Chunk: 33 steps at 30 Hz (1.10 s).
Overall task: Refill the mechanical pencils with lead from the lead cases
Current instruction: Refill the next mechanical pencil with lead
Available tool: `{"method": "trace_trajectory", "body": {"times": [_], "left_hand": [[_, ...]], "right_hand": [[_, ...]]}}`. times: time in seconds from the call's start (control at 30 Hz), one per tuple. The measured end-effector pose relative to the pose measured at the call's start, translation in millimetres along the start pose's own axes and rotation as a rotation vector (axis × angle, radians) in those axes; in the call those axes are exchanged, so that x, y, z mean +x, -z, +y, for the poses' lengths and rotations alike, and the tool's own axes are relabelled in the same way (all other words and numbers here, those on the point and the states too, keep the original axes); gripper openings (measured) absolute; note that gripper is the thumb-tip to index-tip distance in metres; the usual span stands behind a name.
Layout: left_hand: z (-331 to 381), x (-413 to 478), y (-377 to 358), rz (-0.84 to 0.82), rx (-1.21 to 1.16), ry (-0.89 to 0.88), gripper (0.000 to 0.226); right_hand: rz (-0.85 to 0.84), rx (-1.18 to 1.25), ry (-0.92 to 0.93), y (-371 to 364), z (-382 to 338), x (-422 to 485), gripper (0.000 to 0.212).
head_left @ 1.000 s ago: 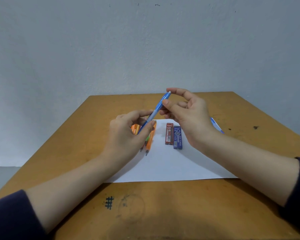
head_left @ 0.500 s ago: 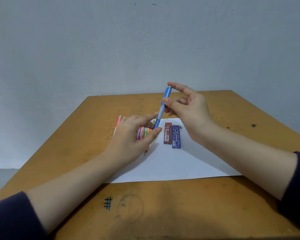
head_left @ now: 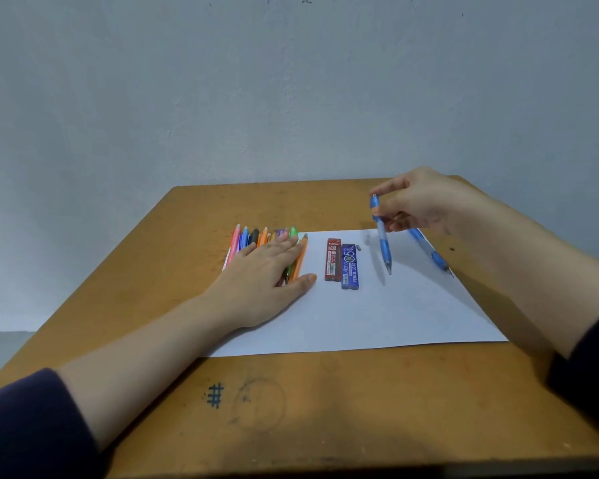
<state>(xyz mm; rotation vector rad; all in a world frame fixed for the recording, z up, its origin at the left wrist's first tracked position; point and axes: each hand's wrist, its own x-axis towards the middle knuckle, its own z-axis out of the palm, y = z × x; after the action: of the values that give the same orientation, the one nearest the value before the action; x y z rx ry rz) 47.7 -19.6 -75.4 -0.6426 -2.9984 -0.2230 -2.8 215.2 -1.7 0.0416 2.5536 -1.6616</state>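
Now my left hand [head_left: 270, 267] has let go, fingers [head_left: 284, 245] flat on the pencil row [head_left: 253, 236]; my right hand [head_left: 419, 202] alone pinches the blue pencil [head_left: 382, 240], probably refilled and ready to set aside.

One white paper sheet [head_left: 377, 316] on wooden table [head_left: 173, 257], grey wall [head_left: 291, 98] behind.
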Motion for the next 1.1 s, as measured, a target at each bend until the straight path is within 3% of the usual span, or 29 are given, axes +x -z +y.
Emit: {"method": "trace_trajectory", "body": {"times": [0.37, 0.87, 1.0, 1.1], "left_hand": [[1.8, 0.1, 1.9, -0.036, -0.017, 0.026, 0.066], [1.7, 0.3, 1.6, -0.039, -0.021, 0.025, 0.067], [1.8, -0.1, 2.4, -0.039, -0.027, 0.024, 0.067], [2.4, -0.6, 3.0, -0.036, -0.027, 0.023, 0.067]], "right_hand": [[-0.110, -0.260, -0.172, -3.4, 11.9, 9.0, 0.031], [-0.103, -0.404, -0.174, -3.9, 10.9, 8.1, 0.036], [-0.049, -0.478, -0.113, -1.7, 7.7, 8.1, 0.033], [0.008, -0.514, 0.046, -2.6, 5.8, 4.7, 0.030]]}}
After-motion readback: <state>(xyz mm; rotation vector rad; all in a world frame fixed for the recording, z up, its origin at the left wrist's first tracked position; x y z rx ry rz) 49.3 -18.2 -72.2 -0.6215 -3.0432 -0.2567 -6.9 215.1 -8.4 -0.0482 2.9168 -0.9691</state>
